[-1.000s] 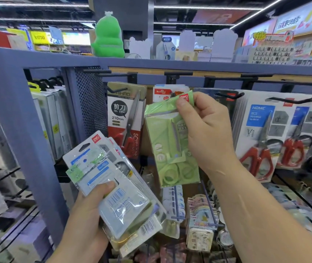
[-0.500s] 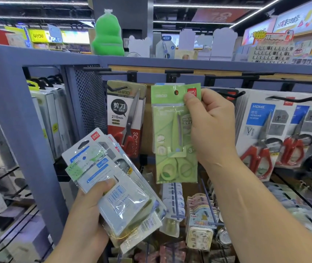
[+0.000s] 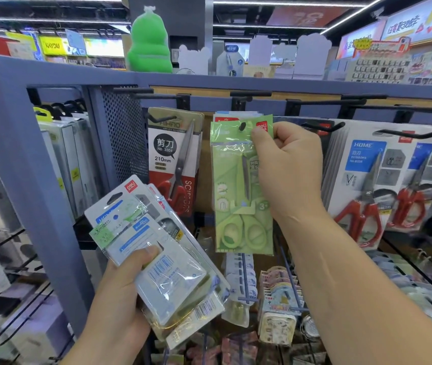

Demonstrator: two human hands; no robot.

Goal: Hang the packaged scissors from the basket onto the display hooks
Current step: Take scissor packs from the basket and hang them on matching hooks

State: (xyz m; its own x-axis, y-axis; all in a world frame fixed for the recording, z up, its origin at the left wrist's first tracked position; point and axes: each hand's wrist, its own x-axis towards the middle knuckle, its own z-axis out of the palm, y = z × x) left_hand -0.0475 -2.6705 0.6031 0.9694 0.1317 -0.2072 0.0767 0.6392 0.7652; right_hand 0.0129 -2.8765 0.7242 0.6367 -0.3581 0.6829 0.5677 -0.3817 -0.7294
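both hands grip packs: right hand [image 3: 288, 167] pinches green scissors [image 3: 241, 191] on hook [image 3: 242, 126]; left hand [image 3: 122, 291] clutches a stack [image 3: 157, 248].

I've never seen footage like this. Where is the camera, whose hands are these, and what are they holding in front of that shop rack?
There is no machine here. A person wears a wide-angle camera on the head, so this single picture looks forward and down at their own two hands. The right hand pinches the top of a green scissors pack and holds it up against the display rack. The hole at the pack's top meets a black hook, though I cannot tell whether it is threaded on. The left hand grips a fanned stack of packs. Packs of red-handled scissors hang on hooks to either side. No basket shows in the view.
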